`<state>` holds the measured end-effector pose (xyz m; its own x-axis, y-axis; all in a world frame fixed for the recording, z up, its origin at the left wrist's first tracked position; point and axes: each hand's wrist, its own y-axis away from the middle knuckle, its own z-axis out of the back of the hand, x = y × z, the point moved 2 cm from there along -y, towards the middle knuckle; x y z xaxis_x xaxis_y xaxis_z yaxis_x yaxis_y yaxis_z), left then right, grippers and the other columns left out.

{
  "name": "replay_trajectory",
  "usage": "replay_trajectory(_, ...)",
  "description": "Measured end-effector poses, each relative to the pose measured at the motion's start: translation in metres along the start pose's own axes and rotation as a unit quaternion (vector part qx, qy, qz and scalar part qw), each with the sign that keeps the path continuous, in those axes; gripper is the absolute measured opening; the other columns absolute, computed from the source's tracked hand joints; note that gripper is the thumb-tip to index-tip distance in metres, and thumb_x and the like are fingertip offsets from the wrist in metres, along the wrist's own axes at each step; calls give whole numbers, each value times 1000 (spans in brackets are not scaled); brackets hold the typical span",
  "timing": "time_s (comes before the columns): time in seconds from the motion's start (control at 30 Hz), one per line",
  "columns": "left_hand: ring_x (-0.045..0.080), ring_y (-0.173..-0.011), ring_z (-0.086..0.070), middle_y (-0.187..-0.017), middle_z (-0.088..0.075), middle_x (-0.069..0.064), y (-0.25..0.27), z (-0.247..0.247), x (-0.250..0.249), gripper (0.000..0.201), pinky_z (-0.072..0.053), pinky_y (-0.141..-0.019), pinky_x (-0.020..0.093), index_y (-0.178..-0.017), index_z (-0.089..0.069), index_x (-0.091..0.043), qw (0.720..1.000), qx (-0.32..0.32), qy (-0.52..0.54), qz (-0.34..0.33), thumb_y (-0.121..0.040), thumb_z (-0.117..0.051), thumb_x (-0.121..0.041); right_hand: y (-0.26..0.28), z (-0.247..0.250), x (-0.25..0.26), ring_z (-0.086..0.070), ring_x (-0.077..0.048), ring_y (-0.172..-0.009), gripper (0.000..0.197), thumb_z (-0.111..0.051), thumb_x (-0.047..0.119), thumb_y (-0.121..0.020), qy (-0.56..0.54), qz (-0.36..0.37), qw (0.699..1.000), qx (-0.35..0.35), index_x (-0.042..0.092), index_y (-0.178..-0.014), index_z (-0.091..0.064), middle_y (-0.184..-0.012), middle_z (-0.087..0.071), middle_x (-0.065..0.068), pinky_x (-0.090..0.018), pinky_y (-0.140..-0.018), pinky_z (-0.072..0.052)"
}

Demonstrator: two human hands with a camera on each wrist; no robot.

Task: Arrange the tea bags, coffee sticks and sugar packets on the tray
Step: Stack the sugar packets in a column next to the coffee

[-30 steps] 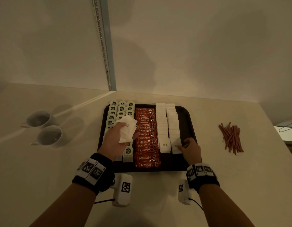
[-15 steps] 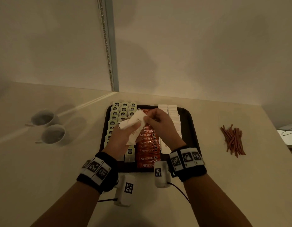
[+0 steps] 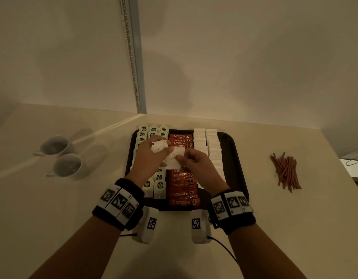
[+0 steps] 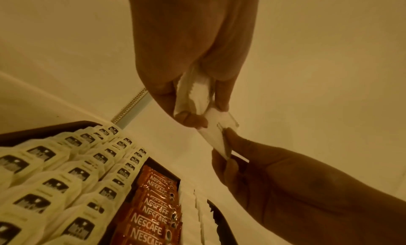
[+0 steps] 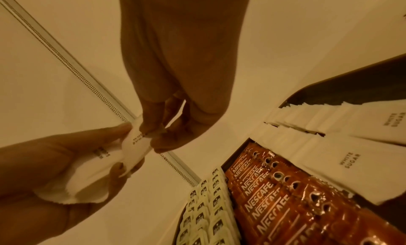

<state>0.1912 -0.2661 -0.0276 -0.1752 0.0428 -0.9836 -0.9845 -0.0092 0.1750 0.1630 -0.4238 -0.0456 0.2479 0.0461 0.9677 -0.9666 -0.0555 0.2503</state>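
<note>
A dark tray [image 3: 235,158] holds tea bags [image 3: 153,130] in columns on the left, red Nescafe coffee sticks [image 3: 182,195] down the middle and white sugar packets [image 3: 212,143] in two rows on the right. Above the tray my left hand [image 3: 164,149] grips a small bunch of sugar packets [image 3: 159,146], seen in the left wrist view as crumpled white paper [image 4: 193,95]. My right hand [image 3: 181,158] pinches one sugar packet [image 3: 173,161] at the edge of that bunch. That packet [image 5: 136,144] sits between both hands, with my left thumb touching it.
Two white cups [image 3: 55,147] [image 3: 68,165] stand on the table left of the tray. A loose pile of red-brown stirrers [image 3: 285,171] lies to the right. A wall rises just behind the tray, and the table's right edge is near the stirrers.
My right hand left the front of the sugar rows, came over to my left hand and took hold of one packet from the bunch. The left hand shifted slightly toward the back.
</note>
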Motion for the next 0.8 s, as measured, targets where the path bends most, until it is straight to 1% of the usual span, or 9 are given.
replay_trajectory(0.1, 21, -80, -65, -96, -66, 9, 2, -3, 1, 15, -54, -50, 27, -103, -64, -9, 995, 15, 77, 63, -88, -65, -11, 1, 10, 0, -67, -24, -91, 16, -60, 16, -89, -11, 7, 1000, -10, 0, -94, -61, -100, -67, -11, -34, -80, -57)
replay_trajectory(0.13, 21, -76, -64, -92, -66, 11, 3, -2, 2, 11, -53, -50, 27, -101, -63, -10, 984, 26, 143, 102, -92, -58, -10, 1, 18, 0, -67, -22, -90, 16, -59, 14, -90, -27, 8, 999, -21, -2, -93, -60, -100, -66, -10, -33, -80, -57)
replay_trajectory(0.2, 23, -73, -61, -87, -62, 14, 6, 2, 4, 18, -51, -50, 25, -96, -60, -7, 948, 42, 270, 164, -95, -42, -7, 3, 38, -3, -67, -16, -88, 14, -57, 11, -91, -36, 6, 997, -61, -3, -92, -58, -99, -66, -5, -28, -75, -57)
replay_trajectory(0.3, 28, -76, -58, -87, -57, 14, 9, 11, 13, 22, -53, -53, 25, -90, -55, -5, 905, 10, 376, 199, -93, -33, -4, 8, 74, -19, -65, -17, -87, 9, -55, 13, -94, 68, -21, 988, -134, 10, -96, -62, -96, -65, -2, -21, -66, -53)
replay_trajectory(0.43, 32, -84, -61, -97, -58, 16, 13, 13, 23, 16, -58, -67, 35, -97, -54, -6, 866, -25, 445, 229, -93, -39, -4, 12, 99, -51, -62, -17, -87, 17, -56, 14, -93, 222, -92, 958, -159, 8, -108, -59, -101, -63, -3, -20, -64, -48)
replay_trajectory(0.5, 33, -88, -62, -102, -59, 19, 13, 14, 29, 21, -60, -62, 37, -104, -57, -4, 869, -9, 428, 247, -93, -40, -7, 13, 103, -71, -61, -16, -87, 13, -59, 14, -91, 254, -121, 947, -152, 12, -104, -59, -101, -64, -4, -26, -71, -53)
replay_trajectory(0.6, 31, -91, -63, -107, -61, 17, 14, 14, 33, 25, -59, -61, 41, -113, -58, -11, 892, 13, 370, 258, -96, -39, -15, 15, 102, -94, -63, -18, -93, 12, -64, 18, -87, 264, -158, 941, -140, 16, -99, -61, -99, -65, -3, -40, -87, -54)
replay_trajectory(0.7, 31, -91, -64, -111, -62, 14, 16, 13, 32, 26, -58, -59, 43, -116, -58, -17, 902, 30, 341, 263, -98, -39, -18, 15, 94, -103, -62, -18, -93, 11, -65, 18, -87, 261, -174, 939, -137, 19, -96, -59, -92, -62, 3, -40, -89, -53)
replay_trajectory(0.8, 32, -89, -65, -111, -62, 12, 18, 11, 30, 25, -59, -56, 40, -113, -60, -20, 902, 44, 332, 272, -99, -39, -20, 13, 87, -105, -61, -18, -94, 16, -65, 18, -87, 278, -172, 933, -146, 14, -102, -60, -92, -60, 3, -37, -89, -52)
